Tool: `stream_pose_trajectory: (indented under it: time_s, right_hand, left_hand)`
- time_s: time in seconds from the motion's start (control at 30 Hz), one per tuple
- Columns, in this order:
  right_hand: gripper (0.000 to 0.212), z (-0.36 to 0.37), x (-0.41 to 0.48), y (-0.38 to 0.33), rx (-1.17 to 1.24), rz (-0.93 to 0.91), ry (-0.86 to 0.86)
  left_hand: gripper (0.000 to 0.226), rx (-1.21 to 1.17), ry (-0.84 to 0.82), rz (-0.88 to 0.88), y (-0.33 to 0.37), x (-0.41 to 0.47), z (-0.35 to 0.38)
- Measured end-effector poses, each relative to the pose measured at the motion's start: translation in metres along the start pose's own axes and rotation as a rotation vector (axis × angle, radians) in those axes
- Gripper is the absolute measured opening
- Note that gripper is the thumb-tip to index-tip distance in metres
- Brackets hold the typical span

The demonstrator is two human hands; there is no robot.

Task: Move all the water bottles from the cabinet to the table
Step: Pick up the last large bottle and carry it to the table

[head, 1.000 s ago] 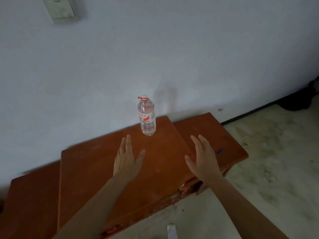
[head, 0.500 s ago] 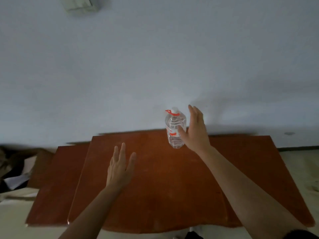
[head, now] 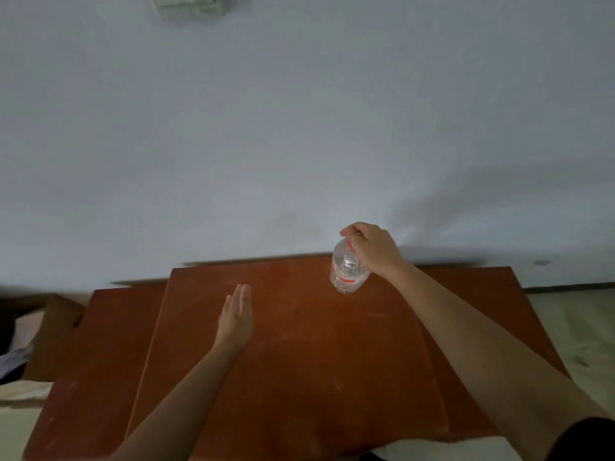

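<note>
A clear water bottle [head: 346,272] with a red cap ring and a red-marked label stands near the back edge of the reddish-brown wooden cabinet top [head: 299,361]. My right hand [head: 374,249] grips the bottle from above, fingers curled round its neck and cap, which it hides. My left hand [head: 236,319] hovers flat over the wood to the left of the bottle, fingers straight and together, holding nothing.
A white wall [head: 299,128] rises right behind the cabinet, with a pale box [head: 189,6] mounted high on it. A lower wooden surface [head: 90,377] adjoins on the left. A cardboard box [head: 40,327] sits at far left. Pale floor [head: 579,327] shows at right.
My right hand moved from beside the bottle to its top and closed round the neck. The left hand's fingers drew together. The view moved closer to the cabinet.
</note>
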State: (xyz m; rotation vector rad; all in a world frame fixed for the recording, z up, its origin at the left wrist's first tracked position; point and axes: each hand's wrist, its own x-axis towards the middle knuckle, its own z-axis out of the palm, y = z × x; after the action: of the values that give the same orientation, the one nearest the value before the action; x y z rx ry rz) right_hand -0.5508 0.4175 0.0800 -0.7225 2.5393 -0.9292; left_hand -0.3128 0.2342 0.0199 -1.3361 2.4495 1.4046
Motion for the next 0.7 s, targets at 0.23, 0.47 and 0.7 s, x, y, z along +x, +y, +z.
stream_pose_trajectory:
  time_s: [0.23,0.47,0.7]
  right_hand:
    - [0.023,0.004,-0.075,0.011,0.007,-0.078,-0.039]
    - [0.050,-0.009,-0.115,0.054,-0.152,-0.096,0.105]
    - [0.047,0.013,-0.135,0.093,-0.086,-0.097,0.303]
  left_hand:
    - [0.070,-0.135,-0.140,-0.012,0.006,0.015,0.012]
    - [0.071,-0.225,-0.258,-0.164,0.023,0.029,0.071]
    - [0.073,-0.336,-0.458,-0.478,0.033,0.024,0.151]
